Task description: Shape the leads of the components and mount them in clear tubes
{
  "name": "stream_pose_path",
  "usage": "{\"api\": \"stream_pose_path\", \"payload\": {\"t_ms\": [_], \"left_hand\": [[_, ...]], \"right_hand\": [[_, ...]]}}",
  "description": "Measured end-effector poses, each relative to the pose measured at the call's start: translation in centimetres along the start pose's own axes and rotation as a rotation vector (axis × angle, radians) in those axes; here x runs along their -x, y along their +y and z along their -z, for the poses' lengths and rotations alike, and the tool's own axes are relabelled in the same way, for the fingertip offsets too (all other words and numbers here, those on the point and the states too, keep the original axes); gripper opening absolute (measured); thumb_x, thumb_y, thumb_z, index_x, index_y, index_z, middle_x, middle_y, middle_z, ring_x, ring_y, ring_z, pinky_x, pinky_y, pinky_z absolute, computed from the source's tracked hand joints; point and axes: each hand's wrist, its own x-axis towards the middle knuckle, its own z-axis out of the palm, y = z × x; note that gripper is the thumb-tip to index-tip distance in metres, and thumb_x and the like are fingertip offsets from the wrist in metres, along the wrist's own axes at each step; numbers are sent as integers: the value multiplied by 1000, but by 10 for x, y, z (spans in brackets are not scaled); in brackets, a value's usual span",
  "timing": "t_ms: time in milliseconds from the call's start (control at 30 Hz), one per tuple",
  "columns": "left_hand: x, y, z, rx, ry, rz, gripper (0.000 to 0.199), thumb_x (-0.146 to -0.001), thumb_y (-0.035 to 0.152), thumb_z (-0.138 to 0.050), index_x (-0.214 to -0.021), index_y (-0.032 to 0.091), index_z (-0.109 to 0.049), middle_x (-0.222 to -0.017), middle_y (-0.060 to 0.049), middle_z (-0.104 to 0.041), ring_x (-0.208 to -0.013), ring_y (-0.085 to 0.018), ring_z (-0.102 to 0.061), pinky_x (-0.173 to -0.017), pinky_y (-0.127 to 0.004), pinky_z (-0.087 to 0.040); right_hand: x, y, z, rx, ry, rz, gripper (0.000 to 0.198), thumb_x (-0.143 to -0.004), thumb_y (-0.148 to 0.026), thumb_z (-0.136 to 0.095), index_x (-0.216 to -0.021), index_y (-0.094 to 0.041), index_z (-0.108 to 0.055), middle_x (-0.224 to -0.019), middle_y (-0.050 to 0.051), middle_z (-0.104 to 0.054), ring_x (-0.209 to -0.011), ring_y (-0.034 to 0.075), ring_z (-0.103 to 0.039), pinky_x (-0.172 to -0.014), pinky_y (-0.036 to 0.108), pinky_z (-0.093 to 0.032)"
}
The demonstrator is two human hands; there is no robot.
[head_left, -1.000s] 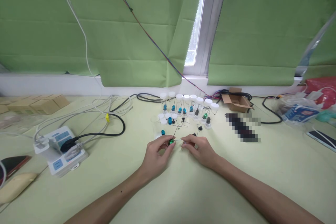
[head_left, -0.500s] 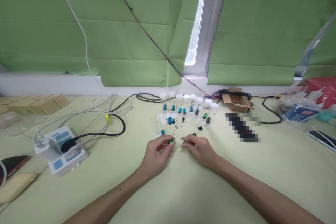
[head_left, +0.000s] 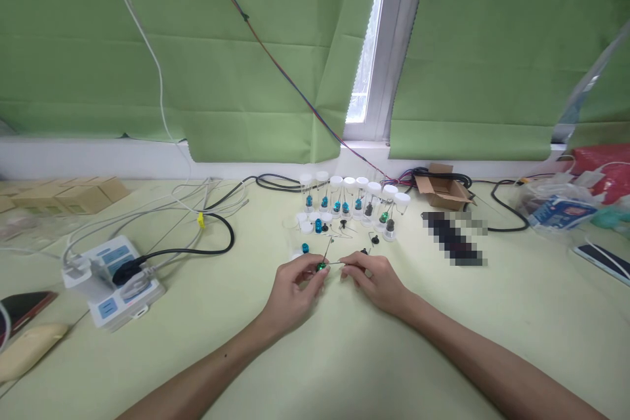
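My left hand point(head_left: 299, 289) pinches a small shiny green part point(head_left: 321, 267) between thumb and fingers. A thin dark wire point(head_left: 327, 249) stands up from this part, bent at its top. My right hand point(head_left: 371, 277) is closed, its fingertips at the end of a thin metal rod point(head_left: 335, 263) that reaches sideways to the green part. What lies deeper in the right fingers is hidden. Just beyond the hands are a loose blue part point(head_left: 306, 248), a blue cylinder point(head_left: 319, 226) and small black pieces with bent wires point(head_left: 375, 239).
A row of clear tubes with white caps point(head_left: 361, 182) stands behind, holding blue, green and dark parts. Farther right are an open cardboard box point(head_left: 443, 193) and a blurred-out dark object point(head_left: 453, 239). A power strip point(head_left: 115, 282) with cables lies left; a phone point(head_left: 603, 262) lies far right.
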Motion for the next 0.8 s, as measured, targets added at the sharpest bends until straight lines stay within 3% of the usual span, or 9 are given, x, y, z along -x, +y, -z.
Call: {"api": "stream_pose_path", "payload": {"t_ms": [800], "left_hand": [[1,2,1,-125,-66,-104,15,-92,28,-57,-94,18,-68,-85,-6,-70,-66,-14,-64,-60,-24,-53]], "right_hand": [[-3,-4,2,-16,-30,-42,31,-101,-35,-42,-78,-21,-58,-61,-2,-59,-52,12,-53,-59,24,-44]]}}
